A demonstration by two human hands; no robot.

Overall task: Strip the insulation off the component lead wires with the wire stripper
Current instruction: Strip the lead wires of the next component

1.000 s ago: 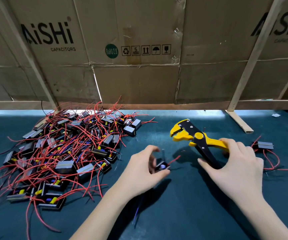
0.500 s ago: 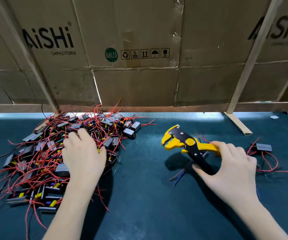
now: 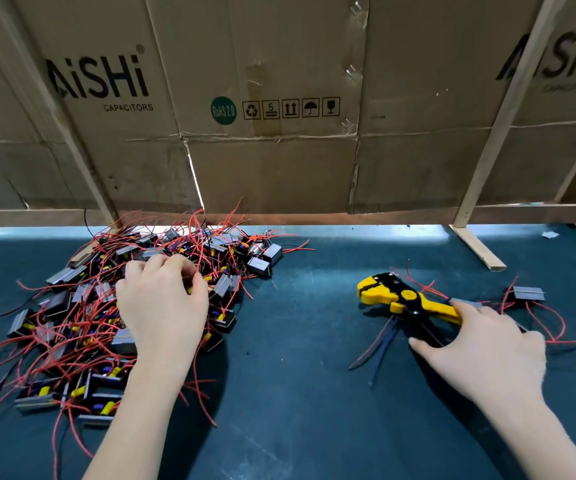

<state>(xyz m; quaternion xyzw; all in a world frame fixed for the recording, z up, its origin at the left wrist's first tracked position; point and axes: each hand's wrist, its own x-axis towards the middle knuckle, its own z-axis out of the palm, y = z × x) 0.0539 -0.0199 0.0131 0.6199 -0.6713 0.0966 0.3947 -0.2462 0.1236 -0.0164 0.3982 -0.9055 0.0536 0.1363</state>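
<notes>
Centrally, on the dark mat, the left hand rests on the pile of components with red leads, fingers curled down into it; whether they pinch anything cannot be told. Right hand grips the handles of the yellow-and-black stripper, which lies on the mat, head pointing left. One component lies apart, just beyond this hand. Cardboard stands behind.

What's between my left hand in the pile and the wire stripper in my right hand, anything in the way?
Nothing visible. From the left hand on the pile of components to the wire stripper held by the right hand lies bare dark mat; a few stray leads lie under the stripper.
</notes>
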